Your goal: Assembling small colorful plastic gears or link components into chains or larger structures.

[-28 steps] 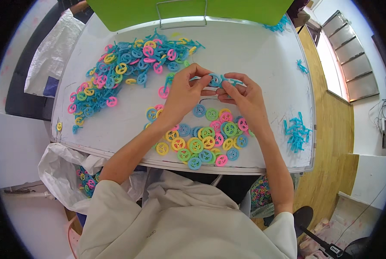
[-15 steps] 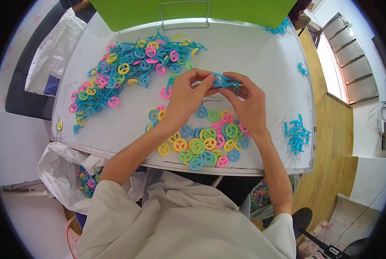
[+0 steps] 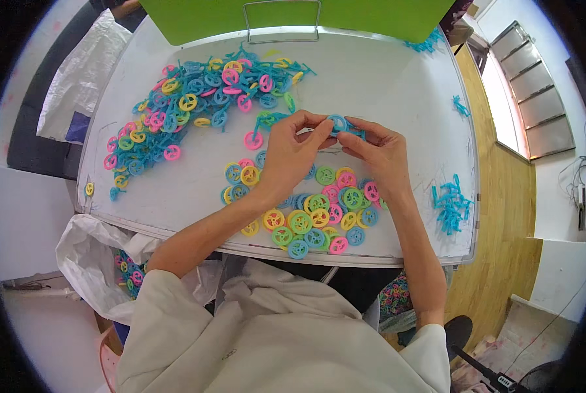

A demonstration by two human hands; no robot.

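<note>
Over the middle of the white table, my left hand [image 3: 297,147] pinches a small blue plastic wheel [image 3: 337,123] between thumb and fingers. My right hand [image 3: 379,149] grips a blue plastic frame piece [image 3: 354,131] against that wheel, and its fingers cover much of the piece. Below my hands lie several loose wheels [image 3: 300,223] in blue, green, yellow and pink. To the left is a big heap of blue frames with coloured wheels on them [image 3: 194,98]. A pink wheel [image 3: 253,140] on a frame lies just left of my left hand.
Blue frame pieces [image 3: 451,204] lie in a small pile at the table's right edge, with a few more [image 3: 460,106] farther up. A green board [image 3: 371,16] with a wire handle [image 3: 282,38] stands at the back. White sacking [image 3: 86,245] hangs at the front left.
My hands have shifted slightly right and drawn closer together. My right fingers now close more over the blue frame piece beside the wheel.
</note>
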